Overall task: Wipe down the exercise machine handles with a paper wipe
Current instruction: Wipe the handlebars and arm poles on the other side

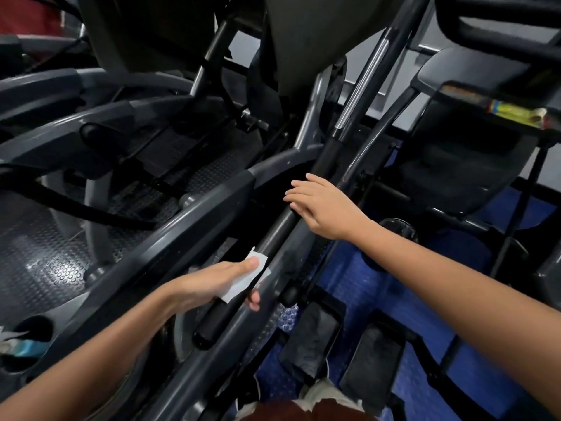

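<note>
A big gray machine (170, 226) fills most of the view, with thick curved bars that run from the bottom left up to the middle. Under it lies a dark mat (45, 256) with little round bumps. On the right the floor (364, 287) is blue, and 2 black pedals (312, 338) sit over it.

A long black handle (273, 235) slants across the middle, low at the left and high at the right. Its low end is a round black tip, and higher up it has a shiny silver strip.

The right hand (321, 205) reaches in from the right and rests on the handle higher up. Its fingers are straight and spread apart, not curled around the bar.

The left hand (212, 284) comes in from the bottom left and is at the low part of the handle. It holds a white wipe (246, 278) flat against the side of the bar, with the thumb on top of the wipe and a fingertip peeking out below the bar (so the hand wraps the bar with the wipe in between).

In the bottom left corner is a round cup holder (33, 335) with something blue and white inside. It is too blurry to tell what.
</note>
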Tool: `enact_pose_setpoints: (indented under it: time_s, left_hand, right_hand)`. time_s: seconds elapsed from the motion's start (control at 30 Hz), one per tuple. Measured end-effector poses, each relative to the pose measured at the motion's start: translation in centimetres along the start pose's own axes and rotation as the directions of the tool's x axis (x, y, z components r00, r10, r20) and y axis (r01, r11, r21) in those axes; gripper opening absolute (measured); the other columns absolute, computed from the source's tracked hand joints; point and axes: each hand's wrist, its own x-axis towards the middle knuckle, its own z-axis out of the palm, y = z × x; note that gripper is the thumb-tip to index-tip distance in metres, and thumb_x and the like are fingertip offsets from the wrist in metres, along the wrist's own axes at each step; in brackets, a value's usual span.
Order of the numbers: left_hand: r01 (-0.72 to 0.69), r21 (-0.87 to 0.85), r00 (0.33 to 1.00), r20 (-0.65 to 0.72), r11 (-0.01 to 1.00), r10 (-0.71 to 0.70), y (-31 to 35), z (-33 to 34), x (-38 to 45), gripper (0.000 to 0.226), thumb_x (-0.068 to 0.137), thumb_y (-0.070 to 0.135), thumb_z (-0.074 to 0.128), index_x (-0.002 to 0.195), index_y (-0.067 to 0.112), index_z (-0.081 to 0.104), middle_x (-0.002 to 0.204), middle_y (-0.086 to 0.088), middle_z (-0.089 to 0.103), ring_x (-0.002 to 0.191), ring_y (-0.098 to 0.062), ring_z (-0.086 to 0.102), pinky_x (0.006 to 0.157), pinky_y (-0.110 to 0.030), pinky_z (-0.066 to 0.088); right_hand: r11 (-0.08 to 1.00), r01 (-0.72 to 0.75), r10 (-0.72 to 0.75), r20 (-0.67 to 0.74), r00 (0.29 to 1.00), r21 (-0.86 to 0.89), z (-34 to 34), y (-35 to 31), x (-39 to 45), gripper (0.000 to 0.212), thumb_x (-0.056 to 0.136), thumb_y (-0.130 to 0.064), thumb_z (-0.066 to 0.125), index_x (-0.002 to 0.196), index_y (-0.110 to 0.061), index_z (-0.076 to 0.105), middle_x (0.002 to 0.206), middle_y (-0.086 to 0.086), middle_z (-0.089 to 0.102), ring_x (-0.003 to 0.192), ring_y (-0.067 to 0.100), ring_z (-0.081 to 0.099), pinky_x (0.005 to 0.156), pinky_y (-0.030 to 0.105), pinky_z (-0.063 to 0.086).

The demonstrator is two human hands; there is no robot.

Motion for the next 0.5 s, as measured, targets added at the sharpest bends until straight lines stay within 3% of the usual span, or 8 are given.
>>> enact_pose_setpoints:
  time_s: [0.13,0.23,0.37,0.43,0.5]
  left_hand:
    - [-0.023,0.279,0.981,-0.18,0.96,0.076,1.3,0.7,1.5,0.06,0.101,0.06,0.036,0.09,0.009,0.065,0.086,-0.007,0.073,0.08,-0.011,0.069,0.08,-0.028,0.052]
    - [0.11,0.605,0.921,-0.361,0.789,0.149,3.6,1.1,4.2,0.055,0.098,0.063,0.041,0.105,0.011,0.058,0.099,-0.005,0.068,0.09,-0.021,0.066,0.083,-0.04,0.053]
    - [0.242,0.783,0.864,-0.443,0.573,0.241,8.3,2.8,6.7,0.044,0.107,0.04,0.035,0.13,0.004,0.044,0.116,-0.017,0.059,0.102,-0.036,0.062,0.074,-0.037,0.043]
    - [0.24,0.78,0.845,-0.461,0.578,0.272,8.7,2.7,7.7,0.044,0.107,0.041,0.034,0.128,0.003,0.045,0.109,-0.015,0.059,0.09,-0.033,0.061,0.067,-0.035,0.04]
    - [0.206,0.717,0.856,-0.462,0.667,0.233,7.6,1.7,8.0,0.05,0.104,0.051,0.038,0.118,0.004,0.049,0.102,-0.012,0.063,0.081,-0.026,0.058,0.065,-0.035,0.041]
  right_hand:
    - [0.992,0.074,-0.07,0.039,0.997,-0.104,-0.7,1.1,0.7,0.042,0.102,-0.034,0.035,0.114,-0.018,0.072,0.119,-0.008,0.07,0.131,0.016,0.052,0.122,0.035,0.019]
    - [0.986,0.07,-0.063,0.052,0.997,-0.149,-1.6,2.1,1.7,0.038,0.1,-0.031,0.039,0.107,-0.019,0.074,0.113,-0.007,0.071,0.13,0.017,0.053,0.122,0.037,0.019]
    - [0.985,0.054,-0.043,0.069,0.997,-0.161,-1.9,2.0,2.0,0.031,0.099,-0.029,0.045,0.102,-0.02,0.075,0.107,-0.008,0.071,0.129,0.015,0.053,0.122,0.036,0.017]
    - [0.989,0.031,-0.022,0.065,0.998,-0.143,-1.8,1.6,1.8,0.031,0.1,-0.03,0.045,0.103,-0.021,0.074,0.106,-0.009,0.071,0.129,0.015,0.052,0.122,0.036,0.016]
    - [0.992,0.011,-0.003,0.067,0.998,-0.127,-1.8,1.3,1.7,0.033,0.101,-0.031,0.043,0.106,-0.021,0.074,0.108,-0.01,0.071,0.13,0.015,0.052,0.122,0.037,0.016]
